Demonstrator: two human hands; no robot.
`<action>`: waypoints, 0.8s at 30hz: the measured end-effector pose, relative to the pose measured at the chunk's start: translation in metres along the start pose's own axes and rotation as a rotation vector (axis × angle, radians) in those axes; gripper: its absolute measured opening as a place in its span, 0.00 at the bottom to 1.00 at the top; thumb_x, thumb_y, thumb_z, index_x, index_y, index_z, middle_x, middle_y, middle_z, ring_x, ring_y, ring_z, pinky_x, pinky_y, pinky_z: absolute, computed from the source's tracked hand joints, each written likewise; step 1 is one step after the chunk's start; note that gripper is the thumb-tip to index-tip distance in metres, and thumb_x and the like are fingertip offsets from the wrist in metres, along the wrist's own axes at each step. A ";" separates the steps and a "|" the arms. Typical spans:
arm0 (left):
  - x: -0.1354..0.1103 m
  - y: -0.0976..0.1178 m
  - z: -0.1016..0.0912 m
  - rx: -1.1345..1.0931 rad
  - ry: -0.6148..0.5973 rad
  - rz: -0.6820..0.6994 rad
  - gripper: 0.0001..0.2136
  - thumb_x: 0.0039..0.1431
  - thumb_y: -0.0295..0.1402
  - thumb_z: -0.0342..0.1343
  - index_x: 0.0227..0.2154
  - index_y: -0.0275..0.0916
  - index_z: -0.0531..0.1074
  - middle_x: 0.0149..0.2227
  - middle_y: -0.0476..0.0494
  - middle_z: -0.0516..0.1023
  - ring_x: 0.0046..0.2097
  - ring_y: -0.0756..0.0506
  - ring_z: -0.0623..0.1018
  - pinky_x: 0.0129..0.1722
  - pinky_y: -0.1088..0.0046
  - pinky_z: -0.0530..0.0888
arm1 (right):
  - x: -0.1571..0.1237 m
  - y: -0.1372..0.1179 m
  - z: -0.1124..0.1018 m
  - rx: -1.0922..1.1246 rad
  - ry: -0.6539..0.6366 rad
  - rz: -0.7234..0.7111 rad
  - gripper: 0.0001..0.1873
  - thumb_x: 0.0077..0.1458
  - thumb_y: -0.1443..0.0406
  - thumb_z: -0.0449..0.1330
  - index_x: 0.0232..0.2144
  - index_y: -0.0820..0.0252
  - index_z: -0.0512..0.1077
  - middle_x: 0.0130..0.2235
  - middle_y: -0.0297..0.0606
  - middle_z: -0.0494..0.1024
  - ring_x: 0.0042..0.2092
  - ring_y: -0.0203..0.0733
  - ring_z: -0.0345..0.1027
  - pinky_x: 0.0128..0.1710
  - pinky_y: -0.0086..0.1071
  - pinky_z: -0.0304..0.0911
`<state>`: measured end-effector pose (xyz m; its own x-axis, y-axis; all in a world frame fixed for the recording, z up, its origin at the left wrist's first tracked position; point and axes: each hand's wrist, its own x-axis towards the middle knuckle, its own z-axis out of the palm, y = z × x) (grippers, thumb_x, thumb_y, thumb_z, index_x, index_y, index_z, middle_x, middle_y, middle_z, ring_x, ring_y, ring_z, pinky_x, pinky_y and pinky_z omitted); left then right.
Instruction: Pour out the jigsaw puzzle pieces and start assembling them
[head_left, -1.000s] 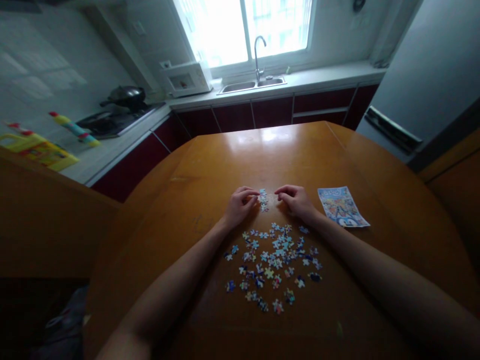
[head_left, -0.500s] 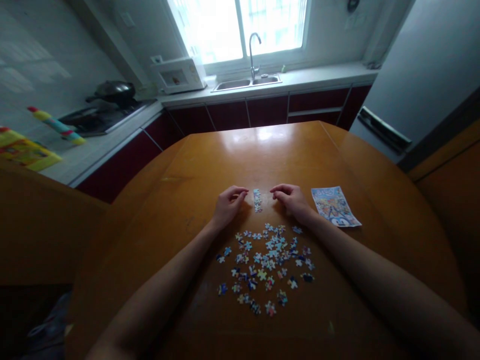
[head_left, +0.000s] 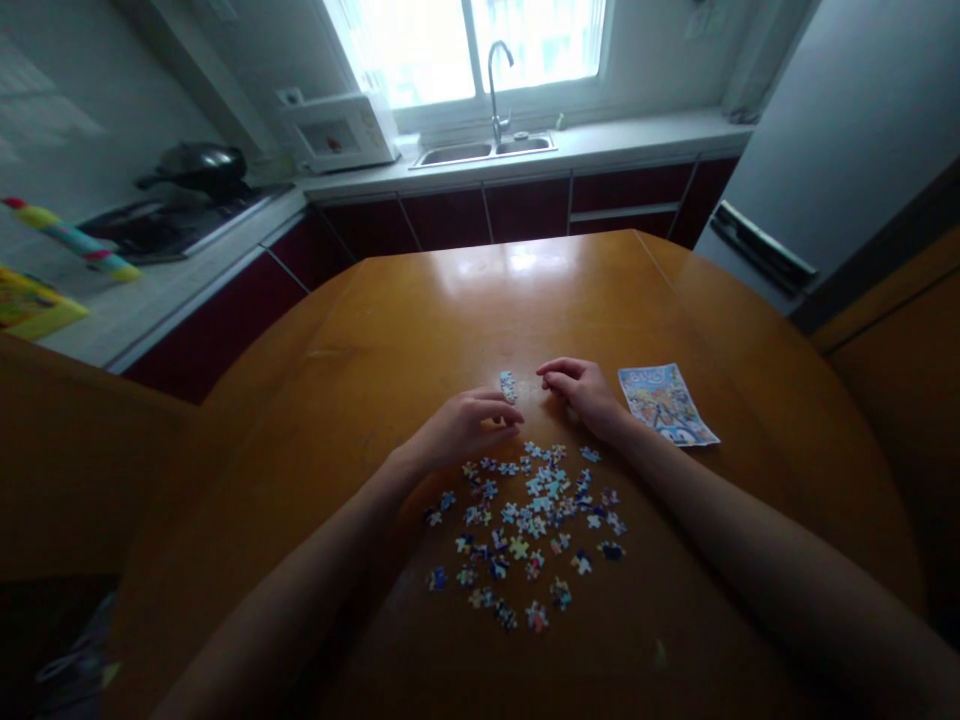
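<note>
On the round wooden table [head_left: 420, 320], my left hand [head_left: 463, 427] lies at the upper edge of a spread of loose jigsaw pieces [head_left: 525, 528]. Its fingers are held together and point right; whether they pinch a piece is hidden. A short strip of joined pieces [head_left: 508, 385] lies just beyond its fingertips. Right of that strip, my right hand [head_left: 582, 391] rests on the table with its fingers curled in and nothing visible in them. A colourful printed picture sheet [head_left: 664, 403] lies flat right of that hand.
Past the table runs a kitchen counter with a sink and tap [head_left: 491, 95] under a bright window, a white microwave [head_left: 341, 130] and a wok on a stove [head_left: 199, 170]. A grey fridge [head_left: 825, 150] stands at the right. Bottles [head_left: 71, 240] stand on the left counter.
My left hand left the strip of joined pieces and slid down and right to the top edge of the loose pieces. My right hand barely moved. The camera tilted a little.
</note>
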<state>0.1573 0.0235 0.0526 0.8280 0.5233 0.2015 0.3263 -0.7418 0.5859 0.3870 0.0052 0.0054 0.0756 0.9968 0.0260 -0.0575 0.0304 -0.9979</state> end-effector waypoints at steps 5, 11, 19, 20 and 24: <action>0.000 0.014 0.001 0.034 -0.217 0.032 0.06 0.63 0.37 0.59 0.37 0.47 0.82 0.34 0.46 0.80 0.35 0.48 0.78 0.36 0.71 0.74 | 0.001 0.002 -0.001 -0.028 0.000 -0.004 0.09 0.49 0.62 0.61 0.33 0.57 0.78 0.30 0.37 0.77 0.30 0.37 0.64 0.29 0.32 0.60; -0.001 0.016 0.008 -0.114 -0.239 0.068 0.07 0.63 0.34 0.59 0.37 0.50 0.83 0.35 0.47 0.80 0.35 0.49 0.78 0.38 0.73 0.75 | 0.000 -0.001 0.000 -0.013 -0.006 0.014 0.09 0.48 0.63 0.61 0.33 0.58 0.78 0.29 0.36 0.76 0.28 0.36 0.62 0.27 0.32 0.57; -0.001 0.006 0.012 -0.078 -0.188 0.039 0.06 0.62 0.37 0.60 0.31 0.47 0.82 0.34 0.46 0.79 0.36 0.48 0.79 0.39 0.71 0.76 | 0.000 -0.003 0.000 -0.059 -0.001 0.013 0.10 0.48 0.62 0.59 0.33 0.58 0.77 0.30 0.37 0.76 0.28 0.36 0.62 0.27 0.32 0.56; -0.001 0.006 0.012 -0.063 -0.184 0.036 0.06 0.61 0.37 0.61 0.30 0.46 0.81 0.34 0.46 0.79 0.36 0.48 0.78 0.38 0.72 0.75 | 0.000 -0.003 0.000 -0.063 -0.004 0.013 0.10 0.49 0.62 0.59 0.33 0.58 0.77 0.30 0.37 0.76 0.28 0.36 0.62 0.27 0.32 0.56; 0.000 0.006 0.015 0.003 -0.148 0.034 0.07 0.63 0.36 0.58 0.33 0.45 0.80 0.34 0.45 0.78 0.37 0.46 0.77 0.38 0.70 0.75 | 0.001 -0.001 0.000 -0.041 -0.009 0.004 0.09 0.49 0.62 0.60 0.33 0.58 0.77 0.29 0.37 0.76 0.28 0.36 0.63 0.27 0.32 0.57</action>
<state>0.1666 0.0128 0.0444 0.8968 0.4303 0.1030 0.2981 -0.7596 0.5781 0.3870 0.0058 0.0068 0.0663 0.9975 0.0226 -0.0166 0.0237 -0.9996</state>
